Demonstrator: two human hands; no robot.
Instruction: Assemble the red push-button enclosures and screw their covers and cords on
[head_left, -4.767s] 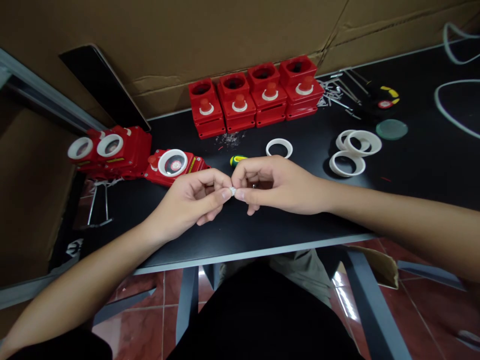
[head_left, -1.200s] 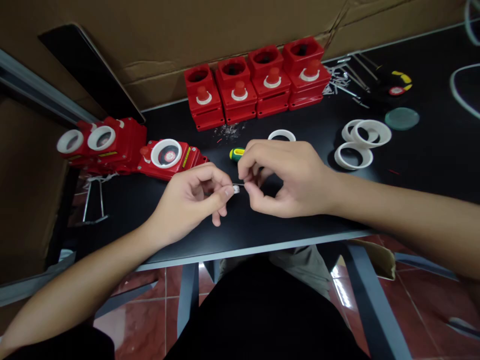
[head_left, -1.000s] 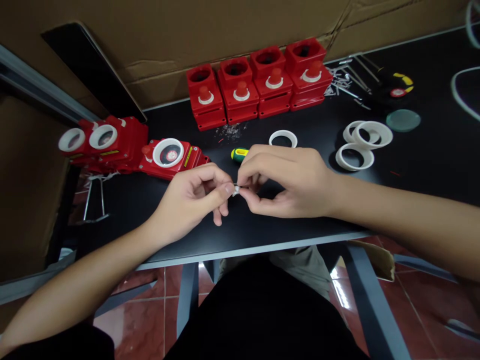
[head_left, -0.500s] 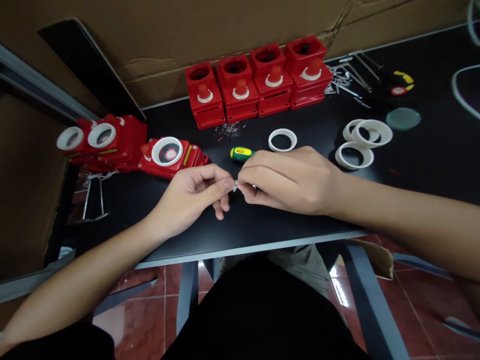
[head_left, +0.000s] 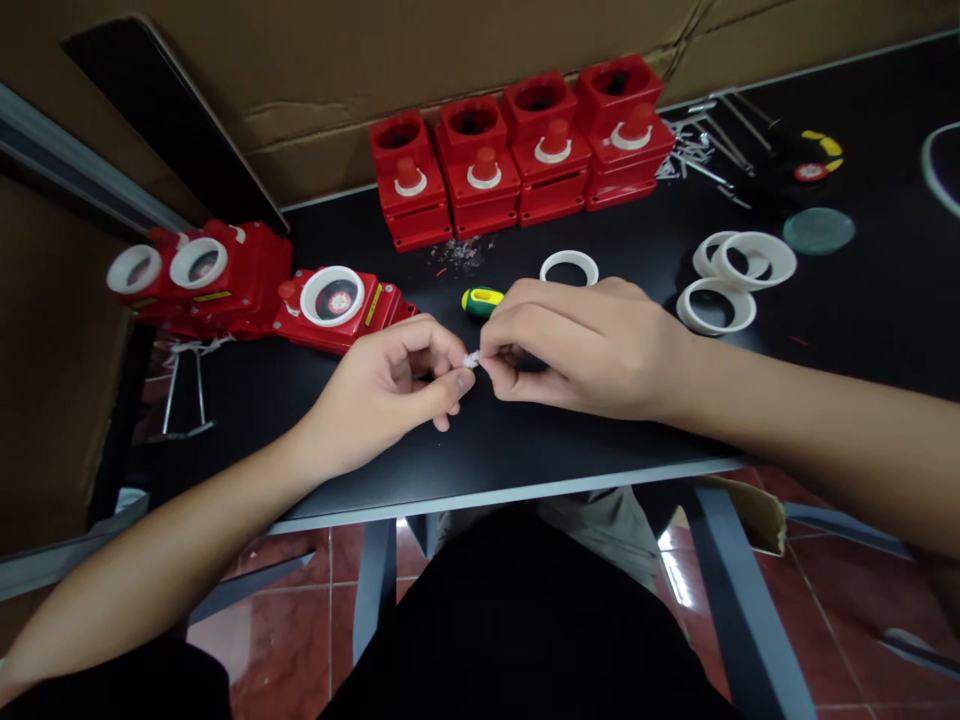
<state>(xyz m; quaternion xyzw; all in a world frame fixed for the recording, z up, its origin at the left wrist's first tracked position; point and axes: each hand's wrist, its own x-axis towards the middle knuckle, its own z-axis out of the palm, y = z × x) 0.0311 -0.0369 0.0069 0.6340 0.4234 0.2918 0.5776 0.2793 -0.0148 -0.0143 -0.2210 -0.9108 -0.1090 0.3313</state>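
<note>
My left hand (head_left: 382,385) and my right hand (head_left: 581,345) meet fingertip to fingertip just above the black table (head_left: 525,440). Both pinch a tiny silvery-white part (head_left: 471,359) between thumb and forefinger; I cannot make out what it is. A green and yellow screwdriver handle (head_left: 482,300) lies right behind my right hand, partly hidden by it. A red device with a white ring on its face (head_left: 334,305) lies flat behind my left hand.
Several red boxes with white-collared buttons (head_left: 517,150) stand in a row at the back by the cardboard. Two more red devices (head_left: 199,275) sit at the left edge. White rings (head_left: 731,275), a single ring (head_left: 568,268), a green glass disc (head_left: 817,230) and loose screws (head_left: 694,155) lie to the right.
A thin pin seen between my hands a second ago is no longer visible. My right fingers have closed in on the small part against my left fingertips, and the view has shifted slightly.
</note>
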